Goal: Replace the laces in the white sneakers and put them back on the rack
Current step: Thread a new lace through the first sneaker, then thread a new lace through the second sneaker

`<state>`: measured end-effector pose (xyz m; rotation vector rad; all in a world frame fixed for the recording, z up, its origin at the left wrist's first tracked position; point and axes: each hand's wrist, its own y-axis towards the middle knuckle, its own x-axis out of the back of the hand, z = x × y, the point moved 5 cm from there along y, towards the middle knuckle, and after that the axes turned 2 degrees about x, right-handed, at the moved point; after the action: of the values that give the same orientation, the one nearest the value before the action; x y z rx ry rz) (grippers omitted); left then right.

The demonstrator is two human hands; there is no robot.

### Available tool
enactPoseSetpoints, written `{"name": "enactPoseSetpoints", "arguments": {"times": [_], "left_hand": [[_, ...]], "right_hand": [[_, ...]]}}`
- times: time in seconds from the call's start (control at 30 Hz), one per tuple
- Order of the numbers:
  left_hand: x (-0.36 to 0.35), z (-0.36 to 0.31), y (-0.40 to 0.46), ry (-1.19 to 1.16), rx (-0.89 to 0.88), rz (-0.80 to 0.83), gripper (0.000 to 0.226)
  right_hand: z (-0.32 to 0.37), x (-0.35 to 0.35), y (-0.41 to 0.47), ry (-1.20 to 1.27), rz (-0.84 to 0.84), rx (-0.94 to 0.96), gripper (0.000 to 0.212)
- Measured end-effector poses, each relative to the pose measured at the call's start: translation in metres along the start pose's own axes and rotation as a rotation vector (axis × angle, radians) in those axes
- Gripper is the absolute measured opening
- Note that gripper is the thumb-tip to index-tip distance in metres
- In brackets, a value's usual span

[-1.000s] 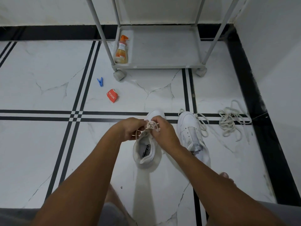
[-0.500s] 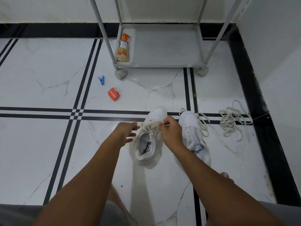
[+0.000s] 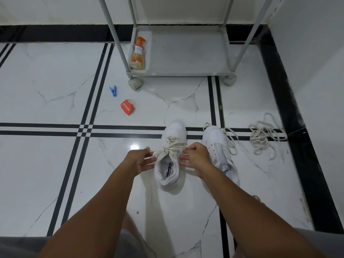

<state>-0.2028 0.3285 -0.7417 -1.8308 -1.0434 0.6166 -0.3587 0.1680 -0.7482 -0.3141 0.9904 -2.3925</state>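
Laced sneaker [image 3: 170, 161] at frame centre, left hand [image 3: 140, 161] and right hand [image 3: 195, 155] each pinching a lace end [image 3: 158, 152], second sneaker [image 3: 216, 146] just right.

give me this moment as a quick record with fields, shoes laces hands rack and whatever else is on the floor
laced sneaker: on the floor between the hands, lace threaded
left hand: pinches a lace end, pulled out to the left
right hand: pinches the other lace end
second sneaker: beside the first, to its right, eyelets bare
loose laces: piled on the floor right of the shoes
rack: bottom shelf holds only an orange spray bottle
floor extras: blue clothespin, red packet
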Motion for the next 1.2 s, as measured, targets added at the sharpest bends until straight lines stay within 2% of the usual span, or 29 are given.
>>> {"name": "enactPoseSetpoints", "arguments": {"times": [0.1,0.17,0.23,0.3,0.33,0.4,0.47,0.5,0.6,0.7,0.77,0.87,0.93,1.0,1.13,1.2], "left_hand": [[0.001,0.001,0.001,0.011,0.005,-0.010,0.018],[0.002,0.001,0.001,0.112,0.026,-0.042,0.021],[0.006,-0.010,0.002,0.513,-0.025,-0.150,0.028],[-0.002,-0.032,-0.003,1.011,-0.154,-0.322,0.047],[-0.013,-0.043,-0.010,1.140,-0.243,-0.388,0.057],[-0.047,-0.063,-0.028,1.083,-0.516,-0.405,0.065],[-0.088,-0.076,-0.050,0.899,-0.722,-0.255,0.063],[-0.109,-0.075,-0.058,0.778,-0.722,-0.139,0.063],[-0.164,-0.047,-0.070,0.489,-0.392,0.212,0.072],[-0.190,-0.016,-0.069,0.453,-0.196,0.352,0.083],[-0.196,0.001,-0.063,0.437,-0.106,0.376,0.089],[-0.205,0.011,-0.057,0.321,-0.026,0.435,0.090],[-0.209,0.004,-0.057,0.274,-0.059,0.427,0.075],[-0.211,-0.005,-0.056,0.311,-0.086,0.391,0.052],[-0.197,-0.021,-0.050,0.360,-0.044,0.332,0.057],[-0.187,-0.024,-0.046,0.391,-0.006,0.316,0.073]], "right_hand": [[0.003,-0.001,-0.003,-0.025,-0.006,0.018,0.014],[0.010,-0.002,-0.006,-0.135,-0.024,0.100,0.016],[0.024,-0.003,-0.008,-0.302,-0.050,0.249,0.016],[0.041,0.003,-0.010,-0.405,-0.048,0.349,0.011],[0.049,0.009,-0.011,-0.412,-0.050,0.373,0.009],[0.068,0.030,-0.012,-0.381,-0.098,0.416,0.009],[0.085,0.056,-0.011,-0.349,-0.212,0.446,0.011],[0.091,0.071,-0.008,-0.338,-0.279,0.435,0.016],[0.092,0.108,0.004,-0.386,-0.377,0.267,0.027],[0.075,0.122,0.015,-0.469,-0.241,0.082,0.043],[0.062,0.118,0.016,-0.411,-0.145,0.005,0.045],[0.055,0.110,0.017,-0.357,-0.117,-0.055,0.045],[0.053,0.105,0.017,-0.309,-0.124,-0.085,0.060],[0.052,0.100,0.013,-0.278,-0.106,-0.091,0.064],[0.048,0.082,0.013,-0.279,-0.045,-0.095,0.068],[0.050,0.069,0.010,-0.318,0.000,-0.080,0.068]]}}
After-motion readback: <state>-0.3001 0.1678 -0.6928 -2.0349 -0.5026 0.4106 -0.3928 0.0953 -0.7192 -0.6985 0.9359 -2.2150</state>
